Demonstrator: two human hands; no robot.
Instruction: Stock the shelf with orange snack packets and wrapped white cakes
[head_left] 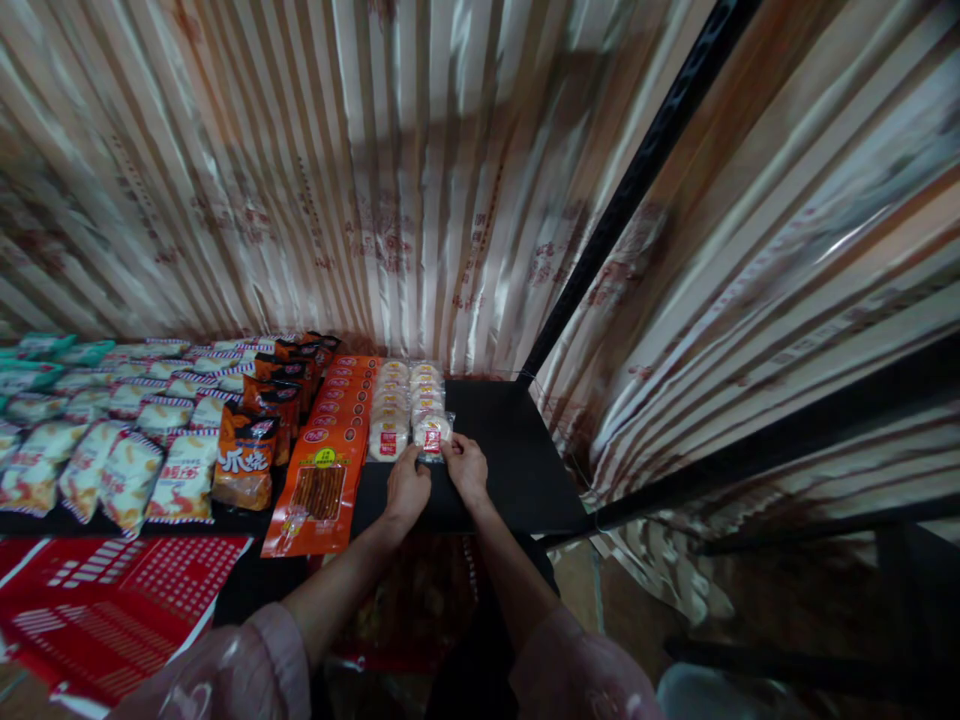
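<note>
Left hand (407, 490) and right hand (466, 468) side by side, fingertips closed on the near corners of a pastry packet (433, 433).

The pastry packet lies at the near end of the right-hand of two rows of like packets (390, 400) on the black tabletop (525, 460). By the look of it, it is being squared up with its row, which calls for a small, flat nudge that leaves its neighbours alone. Just left runs a row of orange packets (341, 400), then snack bags (172, 470) packed close, so there is no slack that side. To the right the tabletop is bare up to its edge, where a black pole (637, 180) rises from the far corner. A striped curtain (375, 170) hangs close behind, and the near edge lies just under the wrists.
</note>
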